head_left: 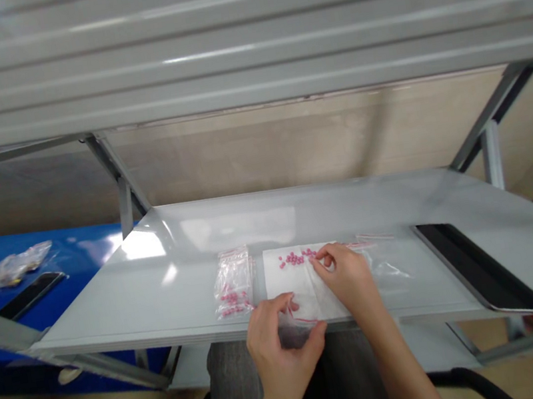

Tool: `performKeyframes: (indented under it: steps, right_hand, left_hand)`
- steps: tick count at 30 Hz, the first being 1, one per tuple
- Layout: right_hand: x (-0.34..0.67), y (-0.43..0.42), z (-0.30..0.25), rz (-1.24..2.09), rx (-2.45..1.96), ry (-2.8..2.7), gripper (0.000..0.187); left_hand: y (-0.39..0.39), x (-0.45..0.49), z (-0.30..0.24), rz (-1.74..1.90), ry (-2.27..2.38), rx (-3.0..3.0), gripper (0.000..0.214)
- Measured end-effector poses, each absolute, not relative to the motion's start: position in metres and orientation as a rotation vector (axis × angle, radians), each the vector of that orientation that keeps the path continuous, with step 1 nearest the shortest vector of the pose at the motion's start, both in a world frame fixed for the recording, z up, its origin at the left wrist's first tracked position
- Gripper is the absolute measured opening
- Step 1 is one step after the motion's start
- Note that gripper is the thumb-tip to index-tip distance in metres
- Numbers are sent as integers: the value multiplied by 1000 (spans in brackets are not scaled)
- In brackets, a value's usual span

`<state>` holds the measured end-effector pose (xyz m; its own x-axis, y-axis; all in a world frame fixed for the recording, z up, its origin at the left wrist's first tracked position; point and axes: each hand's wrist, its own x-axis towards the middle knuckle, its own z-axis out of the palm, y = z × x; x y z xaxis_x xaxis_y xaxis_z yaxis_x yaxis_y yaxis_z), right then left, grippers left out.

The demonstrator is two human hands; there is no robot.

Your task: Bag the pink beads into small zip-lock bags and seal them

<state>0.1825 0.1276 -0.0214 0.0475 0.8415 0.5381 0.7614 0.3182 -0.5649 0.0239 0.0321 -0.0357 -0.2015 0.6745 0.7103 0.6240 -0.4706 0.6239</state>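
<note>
Left hand [283, 365] pinches one clear zip bag [383, 267] — right hand [347, 280] pinches white paper [284, 281] by pink beads [293, 258].

We cannot see all of the white paper sheet [283, 277], because the left hand [284, 358] and the right hand [344, 278] lie over it. We cannot tell if the hands pinch anything. The pink beads [293, 258] are so small that we cannot tell if they are beads or pills, and the right hand covers one end of them. The little zip bags [232, 282] are too blurry to count what is inside. The black slab [474, 268] could be a tablet or a tray. On the blue table [73, 254], the black thing [31, 295] and the clear bag [14, 268] are too small to tell, and the left edge cuts the table off. The bottom edge cuts off both arms [404, 366].
</note>
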Motion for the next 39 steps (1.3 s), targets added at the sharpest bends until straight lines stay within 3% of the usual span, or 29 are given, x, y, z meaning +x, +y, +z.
performKeyframes:
  steps: [13,23,29,39]
  right_hand:
    - [176,128,-18,157,-1470,-1706,14]
    - [174,80,35,825,-918,-1867,8]
    - [181,105,8,382,-1260,-1753,22]
    - [179,125,-21,-14,-1598,-1687,20]
  left_hand:
    - [33,22,-35,1781,1584,2011,27]
    - [32,24,-36,1765,1617,1955,27]
    - [32,23,-36,1748,1582,1942,27]
    - [31,24,-35,1770,1584,1933,25]
